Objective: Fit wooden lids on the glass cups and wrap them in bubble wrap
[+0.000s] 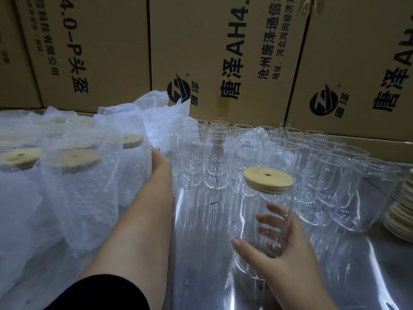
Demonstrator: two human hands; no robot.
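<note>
The right hand [283, 249] grips a clear glass cup [248, 209], capped with a round wooden lid [268, 177], over the shiny table [201, 253]. The left hand [159, 161] touches bubble-wrapped lidded cups [73, 175]; its fingers are hidden, so I cannot tell its grip.

**Shiny, Clear and Bumpy Things**

The lidded cup [245, 209] is clear, smooth glass, and so are the open cups [216, 157] behind it. Its lid [268, 179] is pale wood with a smooth, dull top. The stack of lids [402, 211] looks like the same wood. The bubble wrap [85, 198] is see-through plastic, bumpy and a bit shiny. The table [201, 253] is shiny metal, like a mirror. The boxes [223, 30] are dull brown cardboard. The sleeve [100, 296] is black cloth.
</note>
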